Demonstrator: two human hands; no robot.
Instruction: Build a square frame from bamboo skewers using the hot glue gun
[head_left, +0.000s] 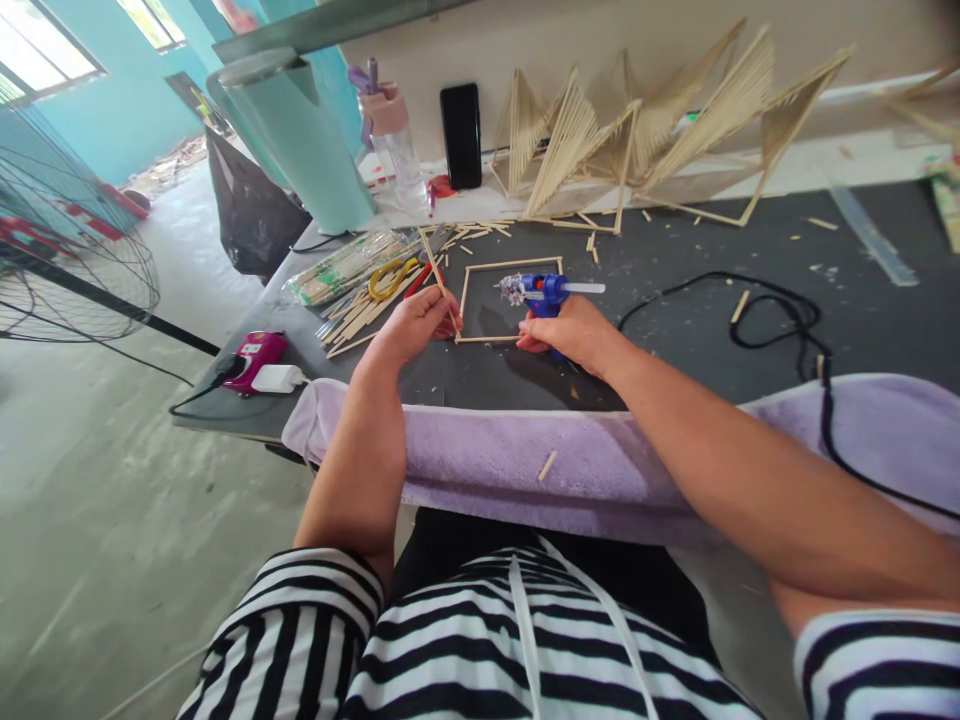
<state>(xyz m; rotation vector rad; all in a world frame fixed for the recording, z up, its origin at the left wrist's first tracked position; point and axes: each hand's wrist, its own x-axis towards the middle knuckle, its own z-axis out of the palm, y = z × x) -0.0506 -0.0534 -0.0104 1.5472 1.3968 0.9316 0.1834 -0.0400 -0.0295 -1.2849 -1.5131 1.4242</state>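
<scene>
My right hand point(574, 328) is wrapped round a blue glue gun point(546, 290) that has a clear glue stick point(586, 288) poking from its back; its nozzle points left. Between thumb and fingers, my left hand point(421, 322) pinches a thin wooden stick point(435, 262) that slants up and to the left. Between the hands lies a four-sided frame of wooden sticks point(514, 264) on the dark tabletop point(660, 370). The lower end of the held stick is by the frame's near left corner; whether they touch I cannot tell.
Loose sticks point(360, 322), yellow-handled scissors point(391, 280) and a plastic packet point(337, 270) lie left. Finished-looking stick structures point(570, 140), a phone point(460, 136), a bottle point(394, 150) and a teal jug point(307, 140) stand behind. A black cord point(712, 278) winds right; a purple towel point(517, 440) covers the near edge.
</scene>
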